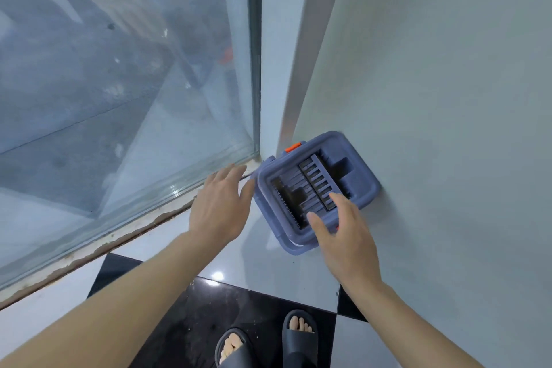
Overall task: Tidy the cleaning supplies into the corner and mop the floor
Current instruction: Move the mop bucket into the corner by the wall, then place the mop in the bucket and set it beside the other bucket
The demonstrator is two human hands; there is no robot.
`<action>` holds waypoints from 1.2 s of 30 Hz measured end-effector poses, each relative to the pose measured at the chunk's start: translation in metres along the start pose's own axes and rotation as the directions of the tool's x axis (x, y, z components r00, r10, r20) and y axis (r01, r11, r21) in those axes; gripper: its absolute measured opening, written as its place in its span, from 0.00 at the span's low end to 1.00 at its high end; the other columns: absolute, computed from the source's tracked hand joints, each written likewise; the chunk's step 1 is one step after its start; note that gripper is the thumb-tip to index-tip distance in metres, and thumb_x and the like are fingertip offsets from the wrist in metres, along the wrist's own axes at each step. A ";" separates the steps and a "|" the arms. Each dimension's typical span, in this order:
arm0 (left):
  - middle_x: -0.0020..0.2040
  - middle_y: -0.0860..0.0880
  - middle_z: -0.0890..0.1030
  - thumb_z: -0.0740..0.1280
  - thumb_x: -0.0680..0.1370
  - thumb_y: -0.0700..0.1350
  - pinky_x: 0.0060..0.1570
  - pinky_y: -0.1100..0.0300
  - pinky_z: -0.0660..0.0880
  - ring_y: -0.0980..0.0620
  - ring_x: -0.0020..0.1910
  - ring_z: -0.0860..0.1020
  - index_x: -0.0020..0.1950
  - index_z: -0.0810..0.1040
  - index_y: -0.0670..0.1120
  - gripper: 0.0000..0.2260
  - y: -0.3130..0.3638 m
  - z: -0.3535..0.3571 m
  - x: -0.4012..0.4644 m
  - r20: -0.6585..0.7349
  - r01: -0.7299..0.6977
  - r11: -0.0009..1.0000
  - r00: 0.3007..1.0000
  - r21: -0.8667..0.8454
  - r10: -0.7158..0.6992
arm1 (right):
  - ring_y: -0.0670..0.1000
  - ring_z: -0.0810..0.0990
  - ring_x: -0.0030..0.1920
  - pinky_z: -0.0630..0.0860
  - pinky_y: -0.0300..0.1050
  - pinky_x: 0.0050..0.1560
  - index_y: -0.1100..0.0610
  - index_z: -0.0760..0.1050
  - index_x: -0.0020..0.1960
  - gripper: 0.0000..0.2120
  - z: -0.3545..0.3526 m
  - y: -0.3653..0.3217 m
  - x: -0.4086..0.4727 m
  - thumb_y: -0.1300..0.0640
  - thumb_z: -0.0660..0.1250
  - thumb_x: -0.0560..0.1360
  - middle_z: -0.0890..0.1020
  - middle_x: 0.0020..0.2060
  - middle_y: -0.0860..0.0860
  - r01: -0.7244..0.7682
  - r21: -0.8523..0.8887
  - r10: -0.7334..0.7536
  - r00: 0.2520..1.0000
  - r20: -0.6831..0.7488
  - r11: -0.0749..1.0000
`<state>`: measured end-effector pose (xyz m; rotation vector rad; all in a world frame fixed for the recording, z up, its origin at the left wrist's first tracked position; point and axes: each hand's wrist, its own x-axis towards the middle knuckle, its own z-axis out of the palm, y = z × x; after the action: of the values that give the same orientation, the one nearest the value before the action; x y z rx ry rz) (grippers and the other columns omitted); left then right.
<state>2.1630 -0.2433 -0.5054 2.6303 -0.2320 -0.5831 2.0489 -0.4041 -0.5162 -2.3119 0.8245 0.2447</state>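
Blue-grey mop bucket (316, 188) sat on the floor in the corner, at about 1 o'clock from the person's feet, its far side against the pale wall (448, 98) and its far left corner near the glass panel (119, 84). Slotted wringer insert faced up; orange clip (293, 147) on the far rim. Left hand (219, 206) was spread wide, fingers straight, just beside the bucket's left edge; contact could not be told. Right hand (343, 236) hovered open over the near rim, holding nothing. Dark slides (300, 334) stood on black-and-white tiles (191, 323).

Matt blue plastic mop bucket (316, 188) on glossy tiled floor (268, 272), beside smudged glass panel (119, 84).
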 end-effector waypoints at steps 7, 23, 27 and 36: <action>0.76 0.53 0.61 0.56 0.81 0.54 0.71 0.55 0.58 0.51 0.75 0.58 0.76 0.61 0.52 0.23 -0.004 -0.130 -0.104 -0.240 -0.012 0.998 0.971 -0.055 -0.002 | 0.42 0.57 0.74 0.60 0.47 0.74 0.47 0.57 0.76 0.35 -0.074 -0.100 -0.068 0.31 0.52 0.73 0.61 0.74 0.41 0.348 -0.009 -0.348 0.937 0.034 0.937; 0.77 0.58 0.55 0.44 0.76 0.64 0.71 0.63 0.47 0.55 0.76 0.51 0.76 0.57 0.56 0.30 0.044 -0.235 -0.464 -0.796 0.265 0.942 0.515 -0.205 -0.318 | 0.46 0.60 0.74 0.55 0.44 0.73 0.48 0.64 0.73 0.36 -0.176 -0.234 -0.297 0.32 0.49 0.71 0.65 0.72 0.42 0.954 0.086 -0.945 0.267 0.188 0.287; 0.76 0.60 0.54 0.44 0.74 0.66 0.73 0.62 0.45 0.57 0.76 0.49 0.74 0.52 0.62 0.28 0.052 -0.229 -0.582 -0.843 0.351 0.869 0.289 -0.349 -0.455 | 0.45 0.62 0.73 0.58 0.43 0.71 0.48 0.65 0.72 0.36 -0.185 -0.236 -0.381 0.32 0.50 0.70 0.67 0.71 0.42 0.977 0.174 -0.972 0.084 0.221 0.124; 0.75 0.57 0.61 0.50 0.77 0.62 0.73 0.53 0.59 0.57 0.74 0.57 0.75 0.60 0.55 0.28 0.064 -0.153 -0.848 -0.729 0.438 0.608 -0.190 -0.662 -0.657 | 0.45 0.64 0.70 0.63 0.45 0.69 0.47 0.65 0.72 0.35 -0.168 -0.192 -0.602 0.31 0.50 0.70 0.68 0.69 0.43 0.893 0.426 -0.895 -0.301 0.329 -0.144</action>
<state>1.4646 -0.0307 -0.0439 2.1203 1.4577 1.0490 1.6891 -0.1021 -0.0614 -1.8966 -1.4855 0.1360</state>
